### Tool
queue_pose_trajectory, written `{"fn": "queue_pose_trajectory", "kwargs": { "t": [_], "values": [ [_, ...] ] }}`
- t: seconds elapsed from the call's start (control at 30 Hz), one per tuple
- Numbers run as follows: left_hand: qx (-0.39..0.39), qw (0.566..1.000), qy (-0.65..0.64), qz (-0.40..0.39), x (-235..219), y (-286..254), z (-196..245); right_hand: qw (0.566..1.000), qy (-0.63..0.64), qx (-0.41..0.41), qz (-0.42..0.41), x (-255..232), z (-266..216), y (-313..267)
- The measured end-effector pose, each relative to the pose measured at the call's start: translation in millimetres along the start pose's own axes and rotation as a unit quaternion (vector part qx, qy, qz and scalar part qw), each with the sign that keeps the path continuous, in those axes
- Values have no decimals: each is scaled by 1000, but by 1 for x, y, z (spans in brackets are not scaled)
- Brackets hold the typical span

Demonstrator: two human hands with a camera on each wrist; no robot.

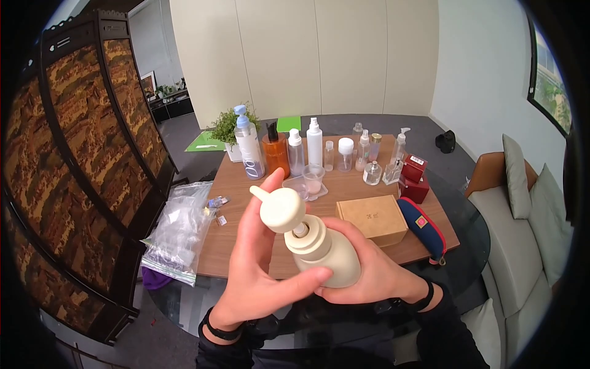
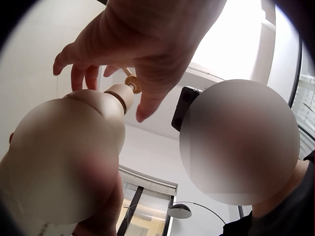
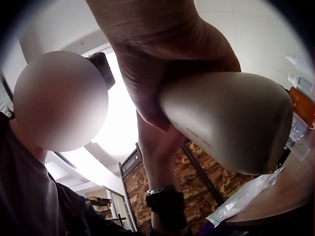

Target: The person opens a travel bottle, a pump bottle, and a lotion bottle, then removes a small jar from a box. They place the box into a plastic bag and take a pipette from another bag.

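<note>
A cream pump bottle (image 1: 335, 258) is held up over the table, tilted, its round pump head (image 1: 283, 210) raised on a short stem above the collar. My right hand (image 1: 375, 264) grips the bottle's body from the right; in the right wrist view the smooth bottle (image 3: 231, 123) fills the palm, base outward. My left hand (image 1: 252, 264) is around the pump's left side, fingers extended behind the head and thumb reaching across the bottle's front. In the left wrist view the left hand (image 2: 142, 39) has its fingers spread about the collar, with a gap between thumb and fingers.
Several bottles, including an amber pump bottle (image 1: 275, 150), line the back of the wooden table (image 1: 246, 246). A cardboard box (image 1: 372, 218), a navy pouch (image 1: 423, 227) and red boxes (image 1: 414, 181) are at right. Plastic bags (image 1: 178, 227) lie left, by a folding screen (image 1: 74, 154).
</note>
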State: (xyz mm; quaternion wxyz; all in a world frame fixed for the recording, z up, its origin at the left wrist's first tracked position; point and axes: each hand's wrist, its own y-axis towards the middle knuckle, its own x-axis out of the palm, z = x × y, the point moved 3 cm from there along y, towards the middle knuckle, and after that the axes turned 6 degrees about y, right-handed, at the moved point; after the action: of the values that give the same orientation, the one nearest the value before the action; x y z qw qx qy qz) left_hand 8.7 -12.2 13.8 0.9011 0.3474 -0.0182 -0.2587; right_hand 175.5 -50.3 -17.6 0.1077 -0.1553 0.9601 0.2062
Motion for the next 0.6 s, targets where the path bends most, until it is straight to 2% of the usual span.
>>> {"fn": "queue_pose_trajectory", "kwargs": {
  "t": [0.07, 0.13, 0.23, 0.33, 0.43, 0.53, 0.6],
  "values": [
    [-41, 999, -8, 22, -1, -1, 2, 1000, -2, -6, 4, 0, -2, 0],
    [-87, 992, -86, 29, 1, 2, 4, 1000, -4, -11, 5, -1, -1, 0],
    [-54, 981, -187, 12, 2, 2, 5, 1000, -2, -10, 3, 0, 0, 0],
    [9, 1000, 0, 29, 4, -1, 6, 1000, 9, 3, -2, 1, -2, -1],
    [-26, 999, 7, 47, 0, 0, 6, 1000, 15, 10, -6, 0, -3, -1],
    [-66, 992, -73, 73, 2, 1, 3, 1000, 19, 0, -3, 0, -2, -1],
    [-43, 993, -80, 71, 5, 3, 7, 1000, 25, 16, -8, 1, -3, -2]
  ]
}}
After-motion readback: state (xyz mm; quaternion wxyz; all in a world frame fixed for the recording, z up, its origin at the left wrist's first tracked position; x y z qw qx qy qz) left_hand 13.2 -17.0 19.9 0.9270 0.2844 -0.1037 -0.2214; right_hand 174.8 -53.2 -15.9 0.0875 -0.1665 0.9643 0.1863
